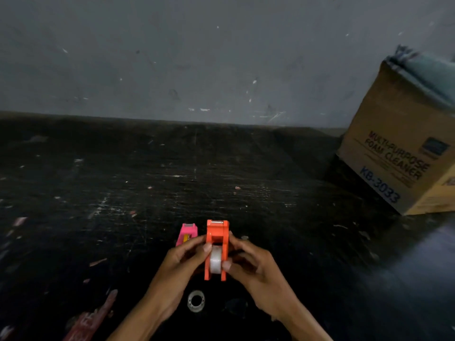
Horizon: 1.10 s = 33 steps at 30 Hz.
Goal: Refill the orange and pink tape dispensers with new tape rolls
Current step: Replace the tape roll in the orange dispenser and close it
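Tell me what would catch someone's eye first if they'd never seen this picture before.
The bright orange tape dispenser stands out most, held low in the centre between the left hand and right hand, with a white tape roll sitting in it. Just behind on the left, the pink dispenser rests on the dark scratched table. A cardboard box printed with foam cleaner lettering leans at the far right.

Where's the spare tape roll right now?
In the head view, the spare tape roll lies flat on the dark table, low centre, between the two wrists and just below the orange dispenser.
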Each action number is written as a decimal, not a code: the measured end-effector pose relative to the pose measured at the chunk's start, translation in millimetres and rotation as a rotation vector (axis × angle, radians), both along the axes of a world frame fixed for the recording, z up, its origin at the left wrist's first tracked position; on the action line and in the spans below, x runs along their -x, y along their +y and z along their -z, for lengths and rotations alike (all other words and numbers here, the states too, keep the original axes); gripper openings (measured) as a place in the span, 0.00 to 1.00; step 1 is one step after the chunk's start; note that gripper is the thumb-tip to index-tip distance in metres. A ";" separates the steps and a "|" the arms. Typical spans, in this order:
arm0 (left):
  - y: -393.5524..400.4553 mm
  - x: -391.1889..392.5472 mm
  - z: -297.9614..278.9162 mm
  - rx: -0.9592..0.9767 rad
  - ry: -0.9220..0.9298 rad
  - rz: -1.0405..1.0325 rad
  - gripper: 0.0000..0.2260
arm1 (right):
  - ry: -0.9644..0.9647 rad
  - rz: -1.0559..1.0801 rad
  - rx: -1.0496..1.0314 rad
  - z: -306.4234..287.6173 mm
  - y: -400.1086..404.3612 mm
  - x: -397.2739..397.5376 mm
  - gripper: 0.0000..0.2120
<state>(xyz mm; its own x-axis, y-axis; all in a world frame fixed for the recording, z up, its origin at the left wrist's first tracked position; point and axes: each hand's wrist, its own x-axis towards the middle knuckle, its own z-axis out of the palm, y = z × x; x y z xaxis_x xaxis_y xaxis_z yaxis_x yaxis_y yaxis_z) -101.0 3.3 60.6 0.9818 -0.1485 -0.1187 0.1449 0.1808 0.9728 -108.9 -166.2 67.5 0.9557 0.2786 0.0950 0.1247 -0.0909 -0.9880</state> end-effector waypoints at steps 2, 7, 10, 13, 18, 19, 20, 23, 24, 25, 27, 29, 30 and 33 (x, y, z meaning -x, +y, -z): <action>-3.0 -1.4 0.6 0.058 0.013 -0.019 0.14 | -0.016 -0.004 0.009 -0.3 2.5 -1.8 0.17; -7.4 -6.5 -1.0 0.252 0.115 0.000 0.15 | -0.095 0.019 0.127 -4.8 5.1 -5.6 0.15; -8.7 -9.2 -1.1 0.367 0.164 0.008 0.14 | -0.182 0.086 0.241 -13.6 2.4 -9.2 0.16; -9.5 -8.9 -3.2 0.359 0.155 0.028 0.16 | -0.233 0.180 0.233 -26.3 0.9 -14.4 0.11; -11.5 -6.1 -11.3 0.245 0.096 0.075 0.16 | -0.245 0.106 0.403 -42.9 10.1 -20.8 0.05; -10.7 -5.4 -12.7 0.224 0.095 0.085 0.17 | -0.233 0.092 0.410 -45.6 10.2 -21.8 0.04; -9.8 -4.7 -13.6 0.204 0.093 0.096 0.18 | -0.234 0.079 0.418 -47.8 10.2 -22.5 0.03; -7.8 -2.1 -16.5 0.166 0.080 0.117 0.20 | -0.311 0.067 0.441 -52.1 12.1 -22.7 0.04; -7.5 -2.0 -16.8 0.156 0.078 0.116 0.20 | -0.360 0.080 0.449 -53.4 13.1 -23.0 0.03; -7.3 -2.2 -17.5 0.149 0.077 0.115 0.19 | -0.409 0.095 0.460 -55.3 13.5 -24.3 0.03; -7.3 -2.0 -18.7 0.136 0.080 0.123 0.21 | -0.486 0.123 0.482 -60.2 13.0 -29.2 0.02; -7.4 -2.1 -19.7 0.111 0.078 0.137 0.22 | -0.524 0.139 0.492 -64.9 11.5 -35.7 0.02; -7.5 -2.4 -20.5 0.100 0.075 0.140 0.22 | -0.530 0.145 0.494 -66.3 10.8 -39.1 0.02; -8.1 -3.1 -22.4 0.104 0.073 0.139 0.22 | -0.493 0.149 0.495 -71.0 9.5 -46.7 0.03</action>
